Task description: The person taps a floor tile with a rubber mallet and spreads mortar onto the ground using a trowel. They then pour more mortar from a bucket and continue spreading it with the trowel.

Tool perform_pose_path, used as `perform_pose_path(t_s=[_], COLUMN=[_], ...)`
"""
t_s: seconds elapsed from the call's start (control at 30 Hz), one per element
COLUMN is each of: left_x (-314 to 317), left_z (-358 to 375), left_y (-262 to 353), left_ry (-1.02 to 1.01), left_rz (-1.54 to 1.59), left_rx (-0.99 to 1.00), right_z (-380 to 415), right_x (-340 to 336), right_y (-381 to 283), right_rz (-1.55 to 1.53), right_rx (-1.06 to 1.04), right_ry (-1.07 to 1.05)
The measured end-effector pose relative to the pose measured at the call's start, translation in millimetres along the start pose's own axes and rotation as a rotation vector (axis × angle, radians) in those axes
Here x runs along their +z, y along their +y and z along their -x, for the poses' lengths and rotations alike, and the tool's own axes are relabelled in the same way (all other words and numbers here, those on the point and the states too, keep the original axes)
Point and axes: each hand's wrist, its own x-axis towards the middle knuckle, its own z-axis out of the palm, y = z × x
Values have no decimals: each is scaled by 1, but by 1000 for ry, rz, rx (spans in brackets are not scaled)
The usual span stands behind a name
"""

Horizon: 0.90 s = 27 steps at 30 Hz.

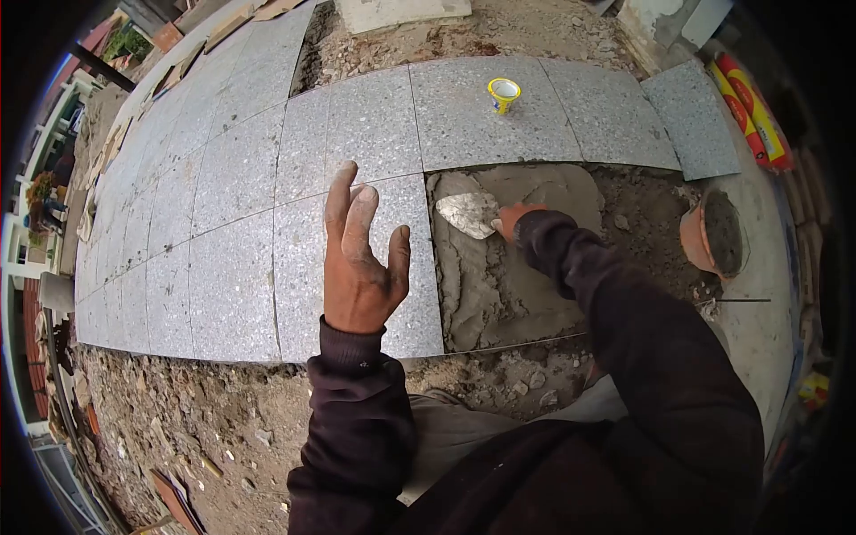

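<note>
My right hand [515,220] is closed around the handle of a trowel [467,215]; most of the handle is hidden in the grip. The trowel's pale, smeared blade lies at the left part of a bed of wet mortar [526,283], near the edge of the laid tiles. My left hand [364,259] is raised above a grey speckled tile [308,308], fingers apart and holding nothing. The mortar looks smooth in the middle and rough along its left side.
A yellow cup [503,94] stands on the tiles behind the mortar. At right are a bucket [711,234], a loose tile [693,114] leaning over the laid ones, and red-and-yellow bags [751,111]. Rubble and soil [214,423] border the tiles in front.
</note>
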Motion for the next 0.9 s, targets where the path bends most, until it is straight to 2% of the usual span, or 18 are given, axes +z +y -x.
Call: perform_pose_path(t_s=[0.07,0.13,0.23,0.3,0.4,0.5,0.57,0.6,0.7,0.73,0.8,0.83,0.87,0.9], left_x=[2,1,-4,-4,-5,-1,14,20,29,34,30,30,28,18], left_z=[-3,-1,2,-1,-7,-12,-15,-19,-27,-33,-28,-24,-21,-10], left_y=[2,4,5,5,10,17,25,26,37,43,45,41,32,22], left_ry=[-46,-74,-105,-121,-147,-134,-113,-119,-185,-224,-287,-265,-245,-300], left_rz=[-33,37,51,7,-74,-5,170,168,125,77,45,79,35,-27], left_rx=[33,-24,-77,-38,58,49,-27,3,82,143,80,15,66,4], right_z=[-26,-31,-62,-83,-102,-71,-33,-14,6,13,22,51,80,86], right_x=[3,-3,19,45,89,124,114,109,112,107,98,62,29,28], right_y=[3,18,57,87,102,74,47,42,57,89,151,172,195,234], right_rz=[66,61,56,69,-110,-633,-419,-320,-25,7,86,87,82,89], right_rx=[52,42,115,139,281,336,137,44,-108,-86,-55,-19,18,123], right_ry=[-18,-27,-38,-21,56,-39,-214,-292,-358,-343,-330,-392,-461,-478])
